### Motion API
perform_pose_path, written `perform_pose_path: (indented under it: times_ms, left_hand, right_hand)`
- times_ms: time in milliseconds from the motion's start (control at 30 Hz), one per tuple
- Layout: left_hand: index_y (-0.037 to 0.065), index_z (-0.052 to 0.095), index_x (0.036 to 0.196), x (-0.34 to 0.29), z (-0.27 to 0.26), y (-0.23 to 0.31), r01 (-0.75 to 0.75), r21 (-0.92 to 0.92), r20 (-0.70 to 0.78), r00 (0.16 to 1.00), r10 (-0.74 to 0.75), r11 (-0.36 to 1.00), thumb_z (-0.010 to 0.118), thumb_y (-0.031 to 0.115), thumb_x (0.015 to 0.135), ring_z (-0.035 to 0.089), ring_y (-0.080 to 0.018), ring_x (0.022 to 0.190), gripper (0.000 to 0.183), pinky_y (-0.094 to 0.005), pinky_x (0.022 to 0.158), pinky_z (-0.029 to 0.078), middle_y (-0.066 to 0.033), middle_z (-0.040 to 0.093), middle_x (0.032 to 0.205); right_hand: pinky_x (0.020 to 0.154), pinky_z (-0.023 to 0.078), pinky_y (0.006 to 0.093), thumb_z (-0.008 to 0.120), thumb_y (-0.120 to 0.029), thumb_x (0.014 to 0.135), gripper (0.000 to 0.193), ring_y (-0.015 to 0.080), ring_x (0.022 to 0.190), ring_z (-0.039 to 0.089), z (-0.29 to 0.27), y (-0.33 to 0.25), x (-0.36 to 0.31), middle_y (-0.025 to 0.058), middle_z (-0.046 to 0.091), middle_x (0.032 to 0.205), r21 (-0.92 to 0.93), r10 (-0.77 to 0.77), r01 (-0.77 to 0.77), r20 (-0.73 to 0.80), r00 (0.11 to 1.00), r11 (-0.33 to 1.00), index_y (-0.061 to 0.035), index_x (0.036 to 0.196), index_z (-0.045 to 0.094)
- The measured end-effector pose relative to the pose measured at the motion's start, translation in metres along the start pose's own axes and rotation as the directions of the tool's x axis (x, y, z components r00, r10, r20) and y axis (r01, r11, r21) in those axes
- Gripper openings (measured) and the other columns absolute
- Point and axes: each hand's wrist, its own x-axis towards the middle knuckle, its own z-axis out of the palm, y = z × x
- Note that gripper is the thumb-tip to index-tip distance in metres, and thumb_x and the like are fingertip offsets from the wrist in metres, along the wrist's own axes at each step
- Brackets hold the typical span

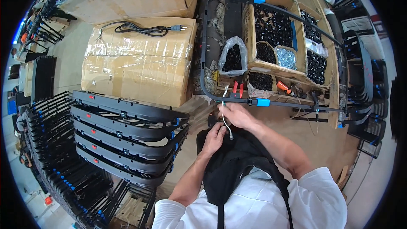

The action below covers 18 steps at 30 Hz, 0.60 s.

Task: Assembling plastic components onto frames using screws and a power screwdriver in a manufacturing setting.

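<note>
A black metal tube frame (pixel 237 100) with blue wraps lies over the bench in front of me. A thin pale cable (pixel 225 118) crosses its near bar; loose wire ends rise above the bar and a small plug hangs below. At the bar, my right hand (pixel 238 115) is closed, its fingertips pinching the cable. Just below and to the left, my left hand (pixel 215 137) is closed beside the cable's lower part; what its fingers grip is hidden. Red-handled pliers (pixel 238 90) rest just beyond the bar.
A wooden tray (pixel 249 25) holds black fittings and silver screws. Beside it are a clear bag (pixel 234 55) of black parts and an orange-handled tool (pixel 283 87). Left stand a cardboard box (pixel 140 70), a coiled power cord (pixel 148 29) on it, and stacked black panels (pixel 127 121).
</note>
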Motion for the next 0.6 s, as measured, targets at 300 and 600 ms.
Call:
perform_pose_path:
  times_ms: [300, 600]
  left_hand:
    - [0.008, 0.063, 0.111, 0.001, 0.018, -0.013, -0.061, -0.434, -0.063, 0.997, 0.037, 0.899, 0.052, 0.026, 0.113, 0.041, -0.0044, 0.065, 0.021, -0.0235, 0.058, 0.038, 0.0066, 0.046, 0.076]
    - [0.005, 0.064, 0.119, 0.000, 0.013, 0.010, -0.096, -0.301, -0.124, 0.990, 0.061, 0.949, 0.048, 0.020, 0.114, 0.058, -0.0088, 0.080, 0.023, -0.0247, 0.073, 0.049, -0.0002, 0.061, 0.088]
  right_hand:
    - [0.096, 0.053, 0.0444, 0.067, -0.057, 0.098, 0.059, 0.0268, 0.109, 0.070, -0.108, -0.048, 0.037, 0.0150, 0.077, 0.115, -0.393, 0.135, -0.077, 0.123, 0.983, 0.916, -0.0020, 0.117, 0.078]
    - [0.066, 0.047, 0.0281, 0.070, -0.036, 0.101, 0.032, 0.0108, 0.075, 0.060, -0.091, 0.014, 0.090, 0.0007, 0.070, 0.088, 0.506, -0.041, 0.153, -0.225, 0.973, 0.849, -0.0057, 0.092, 0.074]
